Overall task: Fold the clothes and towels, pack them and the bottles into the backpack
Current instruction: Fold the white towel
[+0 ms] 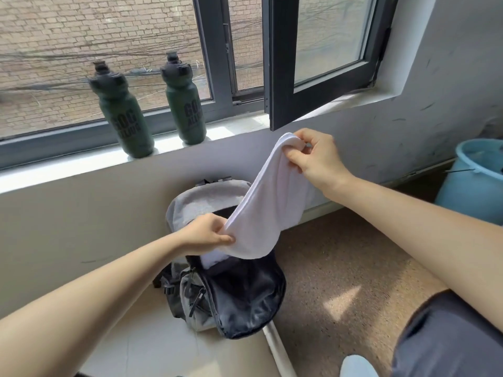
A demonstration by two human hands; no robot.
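My left hand (209,235) and right hand (315,156), fingers clamped on opposite ends of the white towel (266,202), sling it mid-frame over the open backpack (239,303), ready to lower in.

View: head-worn, wide-angle, single | Facing: forward and down onto the backpack (239,303) | Range: close, from above it | Field: window sill (68,167) behind the backpack, floor (340,268) to its right

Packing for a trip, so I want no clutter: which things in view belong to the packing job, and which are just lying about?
For the job: white towel, grey backpack, left green bottle, right green bottle.
Lying about: blue bucket, open window.
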